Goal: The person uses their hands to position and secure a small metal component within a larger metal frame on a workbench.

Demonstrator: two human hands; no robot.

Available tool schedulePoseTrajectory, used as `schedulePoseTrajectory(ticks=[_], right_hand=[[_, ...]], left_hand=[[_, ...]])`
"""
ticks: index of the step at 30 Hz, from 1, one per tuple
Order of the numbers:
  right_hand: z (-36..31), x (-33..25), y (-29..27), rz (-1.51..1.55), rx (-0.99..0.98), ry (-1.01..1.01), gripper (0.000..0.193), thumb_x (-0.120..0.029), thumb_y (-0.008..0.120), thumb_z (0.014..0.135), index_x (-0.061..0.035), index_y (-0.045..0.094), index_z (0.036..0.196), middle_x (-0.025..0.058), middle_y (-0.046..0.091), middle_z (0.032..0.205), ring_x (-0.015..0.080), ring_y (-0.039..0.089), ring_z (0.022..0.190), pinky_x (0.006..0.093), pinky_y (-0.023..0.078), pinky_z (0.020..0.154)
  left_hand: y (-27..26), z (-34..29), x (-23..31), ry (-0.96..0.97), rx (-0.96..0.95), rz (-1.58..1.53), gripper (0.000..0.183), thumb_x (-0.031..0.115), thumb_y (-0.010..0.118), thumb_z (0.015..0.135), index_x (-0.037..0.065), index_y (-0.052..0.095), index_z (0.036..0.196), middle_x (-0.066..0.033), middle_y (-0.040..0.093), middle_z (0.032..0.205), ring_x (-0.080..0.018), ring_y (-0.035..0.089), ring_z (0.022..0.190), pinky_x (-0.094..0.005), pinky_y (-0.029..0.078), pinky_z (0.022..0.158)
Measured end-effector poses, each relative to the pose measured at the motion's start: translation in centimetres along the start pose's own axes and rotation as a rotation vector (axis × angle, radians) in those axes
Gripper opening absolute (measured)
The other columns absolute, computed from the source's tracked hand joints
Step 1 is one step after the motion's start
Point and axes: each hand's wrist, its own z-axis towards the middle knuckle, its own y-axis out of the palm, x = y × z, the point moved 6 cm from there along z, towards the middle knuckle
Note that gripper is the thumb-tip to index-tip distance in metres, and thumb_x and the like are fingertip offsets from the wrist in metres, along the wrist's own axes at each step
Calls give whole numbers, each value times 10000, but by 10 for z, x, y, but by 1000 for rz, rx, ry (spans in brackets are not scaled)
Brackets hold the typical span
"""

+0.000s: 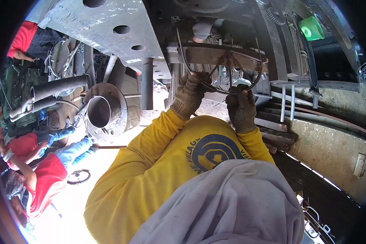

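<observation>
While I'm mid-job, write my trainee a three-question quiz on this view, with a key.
1. True or false: the left hand and the right hand are both on the curved rod.

2. What colour are the wearer's sleeves?
A) red
B) yellow
C) blue

3. Fill the gap: the round flange is on the ____ side of the picture.

Key: 1 true; 2 B; 3 left.

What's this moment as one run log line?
left hand: gloved, gripping bent rod | right hand: gloved, gripping same rod | nearby: metal bar
</observation>
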Motion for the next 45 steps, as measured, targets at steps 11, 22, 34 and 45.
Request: schedulePoseTrajectory(ticks=[11,22,34,45], right_hand=[[-3,-3,-6,-138,29,-2,360,-351,515,1014,-4,557,1099,81,634,854,150,631,679,283,502,588],[-11,-55,6,-1212,-316,-282,120,-130,556,935,-44,621,989,95,636,798,187,635,692,325,505,647],[-57,-43,-23,-163,-406,27,168,-207,517,988,-50,567,1019,43,577,769,127,547,638,271,457,564],[-98,-51,99,-454,-828,-13,197,-149,485,991,8,601,1011,77,645,830,148,616,691,277,502,638]], left_hand=[[5,-7,17,-103,-28,194,633,645,515,912,40,661,1030,-70,665,838,-142,593,717,-282,471,657],[1,-22,26,-174,-138,167,337,296,536,1004,-21,613,1090,-126,687,881,-188,691,743,-290,583,668],[6,-107,52,45,-235,597,222,102,587,944,-20,615,1127,-157,683,971,-218,712,781,-336,608,669],[-78,-235,92,280,433,223,413,152,626,936,31,479,1303,-132,663,949,-241,694,799,-361,602,702]])
